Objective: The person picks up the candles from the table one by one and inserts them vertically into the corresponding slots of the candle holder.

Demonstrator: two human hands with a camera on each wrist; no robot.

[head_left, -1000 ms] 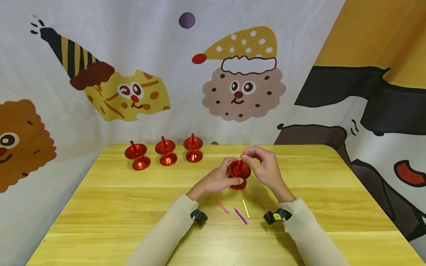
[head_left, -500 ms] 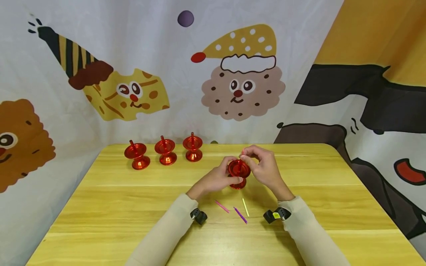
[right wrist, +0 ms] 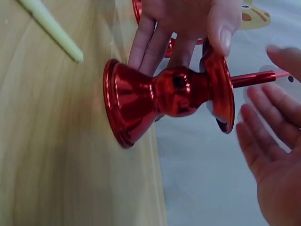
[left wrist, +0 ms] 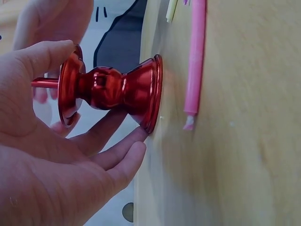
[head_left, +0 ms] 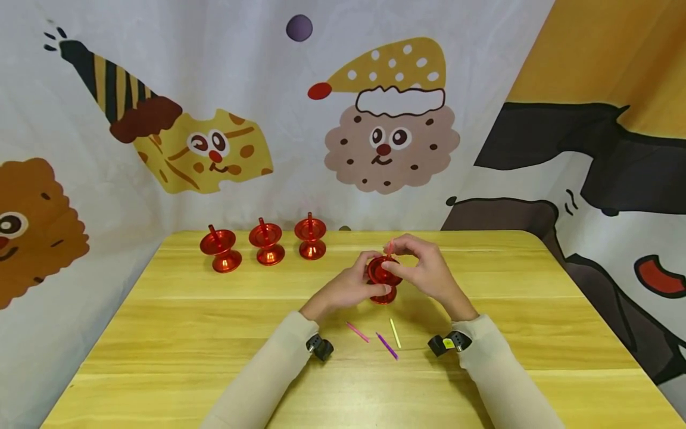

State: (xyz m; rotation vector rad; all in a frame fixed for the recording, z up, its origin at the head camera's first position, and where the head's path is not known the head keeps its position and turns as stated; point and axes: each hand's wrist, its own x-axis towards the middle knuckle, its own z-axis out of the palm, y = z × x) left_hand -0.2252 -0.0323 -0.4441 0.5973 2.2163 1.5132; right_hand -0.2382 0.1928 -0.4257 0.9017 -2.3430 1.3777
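Note:
A shiny red metal candle holder (head_left: 383, 298) stands upright low over the table, its base close to the wood. My left hand (head_left: 351, 290) grips it, thumb at the dish and fingers around the stem, as the left wrist view also shows of the holder (left wrist: 106, 89). From the holder's upright tube (right wrist: 254, 79) sticks the end of a thin pink candle (right wrist: 282, 74). My right hand (head_left: 426, 271) is around the tube, thumb and fingers spread apart in the right wrist view, with the candle tip between them. The candle's lower end is hidden in the tube.
Three more red candle holders (head_left: 270, 256) stand in a row at the back left. Nearer me on the wooden table (head_left: 214, 357) lie a pink candle (head_left: 357, 332), a purple candle (head_left: 387, 346) and a pale yellow candle (head_left: 395, 333). A printed curtain (head_left: 300, 119) hangs behind.
My right thumb and fingers have parted from their pinch on the pink candle; the thumb has come down toward the dish. The left hand and the holder stay in place.

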